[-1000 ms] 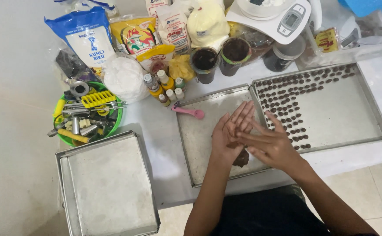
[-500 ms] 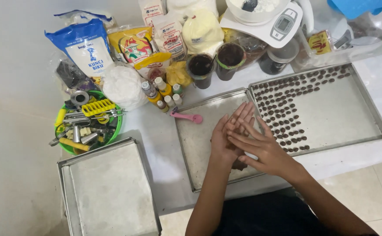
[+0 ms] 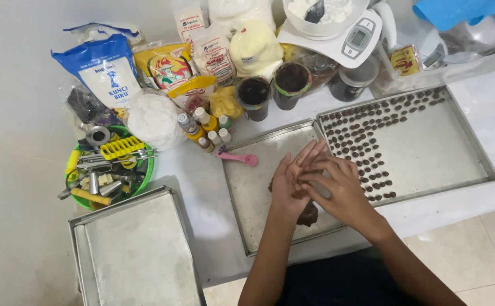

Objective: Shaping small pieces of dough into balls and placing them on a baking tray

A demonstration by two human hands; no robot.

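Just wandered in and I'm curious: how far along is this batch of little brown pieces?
Done: many small dark brown dough pieces sit in rows on the left part of the large metal baking tray. In hand: the left hand and right hand are pressed together over the middle metal tray. Left: a dark brown dough lump lies there, and much of the large tray is bare.

Home baking spot: metal baking trays (image 3: 270, 187), flour bags (image 3: 108, 71), kitchen scale (image 3: 347, 37), tiled floor (image 3: 474, 249).
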